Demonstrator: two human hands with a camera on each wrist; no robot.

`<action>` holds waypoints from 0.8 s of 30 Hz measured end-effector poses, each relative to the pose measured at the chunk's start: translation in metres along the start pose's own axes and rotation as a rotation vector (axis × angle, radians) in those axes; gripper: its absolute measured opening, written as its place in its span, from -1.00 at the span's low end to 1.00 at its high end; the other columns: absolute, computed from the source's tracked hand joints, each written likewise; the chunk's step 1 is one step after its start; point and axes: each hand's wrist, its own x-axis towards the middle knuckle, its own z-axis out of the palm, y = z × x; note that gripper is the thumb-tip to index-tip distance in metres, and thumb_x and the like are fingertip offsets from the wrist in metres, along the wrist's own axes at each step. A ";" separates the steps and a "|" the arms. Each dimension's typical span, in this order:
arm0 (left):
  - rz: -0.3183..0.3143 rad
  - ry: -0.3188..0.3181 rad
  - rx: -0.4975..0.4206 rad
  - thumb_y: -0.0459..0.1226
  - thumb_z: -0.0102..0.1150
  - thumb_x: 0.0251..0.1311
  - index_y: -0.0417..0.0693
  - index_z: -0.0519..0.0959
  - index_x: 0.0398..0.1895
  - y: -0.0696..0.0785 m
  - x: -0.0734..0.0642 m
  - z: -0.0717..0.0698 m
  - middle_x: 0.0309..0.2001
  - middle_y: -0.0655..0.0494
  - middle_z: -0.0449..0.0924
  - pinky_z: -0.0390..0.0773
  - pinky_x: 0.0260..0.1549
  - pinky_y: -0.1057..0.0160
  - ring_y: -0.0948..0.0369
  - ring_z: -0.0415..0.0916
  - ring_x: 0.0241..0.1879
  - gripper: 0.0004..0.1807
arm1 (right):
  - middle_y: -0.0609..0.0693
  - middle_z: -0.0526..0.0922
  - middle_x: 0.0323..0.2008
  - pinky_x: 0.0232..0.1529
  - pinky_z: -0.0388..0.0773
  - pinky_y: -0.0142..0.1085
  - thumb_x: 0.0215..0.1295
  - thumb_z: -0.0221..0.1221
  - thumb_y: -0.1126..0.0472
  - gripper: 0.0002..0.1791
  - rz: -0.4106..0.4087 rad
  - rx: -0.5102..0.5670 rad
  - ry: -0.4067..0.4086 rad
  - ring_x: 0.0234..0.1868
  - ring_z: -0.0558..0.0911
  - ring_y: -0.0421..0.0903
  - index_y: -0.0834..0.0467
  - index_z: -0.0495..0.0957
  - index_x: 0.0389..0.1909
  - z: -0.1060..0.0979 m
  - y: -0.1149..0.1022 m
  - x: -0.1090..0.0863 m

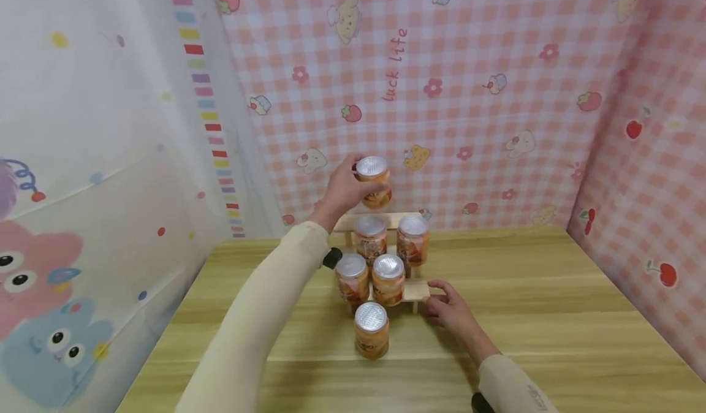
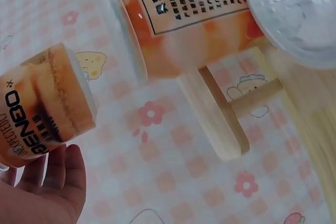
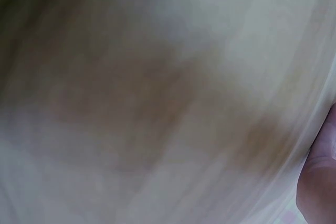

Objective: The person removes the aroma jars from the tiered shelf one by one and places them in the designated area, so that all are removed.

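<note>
My left hand (image 1: 347,186) grips an orange-labelled can (image 1: 377,197) with a silver lid, holding it up above the back of a wooden stepped rack (image 1: 416,291). In the left wrist view, fingers (image 2: 73,169) curl round the side of that can (image 2: 31,111). My right hand (image 1: 455,318) holds the right end of the rack's lower step between its fingers. On the upper step stand two similar cans, a left one (image 1: 371,241) and a right one (image 1: 413,244). Two more, a left can (image 1: 353,281) and a right can (image 1: 388,284), stand on the lower step.
Another can (image 1: 372,333) stands upright on the wood-grain table (image 1: 524,315) in front of the rack. A pink checked cloth (image 1: 469,125) hangs behind, and a white patterned cloth (image 1: 110,125) lines the left side. The right wrist view is mostly blurred cloth.
</note>
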 end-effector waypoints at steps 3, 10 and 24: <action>-0.003 0.019 -0.036 -0.07 0.54 0.00 0.02 0.31 0.37 0.000 -0.005 -0.008 0.13 0.05 0.48 0.51 0.05 0.11 0.13 0.47 0.09 -0.14 | 0.43 0.53 0.08 -0.11 0.63 -0.07 0.43 0.06 0.34 -0.53 0.004 0.011 0.006 -0.14 0.66 0.08 0.30 0.24 0.31 -0.001 0.001 0.000; 0.021 0.072 -0.110 -0.15 0.55 -0.01 -0.04 0.33 0.28 -0.004 -0.028 -0.028 0.09 0.06 0.47 0.52 0.03 0.13 0.12 0.45 0.06 -0.20 | 0.42 0.54 0.08 -0.12 0.62 -0.12 0.44 0.06 0.32 -0.53 0.001 0.007 0.003 -0.14 0.66 0.06 0.30 0.24 0.30 0.000 0.003 0.001; -0.011 0.092 -0.120 -0.11 0.56 -0.05 -0.01 0.35 0.29 -0.019 -0.070 -0.050 0.09 0.08 0.48 0.53 0.02 0.08 0.09 0.44 0.06 -0.18 | 0.35 0.60 0.00 -0.17 0.63 -0.16 0.42 0.08 0.35 -0.54 0.008 0.020 0.024 -0.23 0.66 -0.02 0.30 0.26 0.28 0.001 0.002 0.001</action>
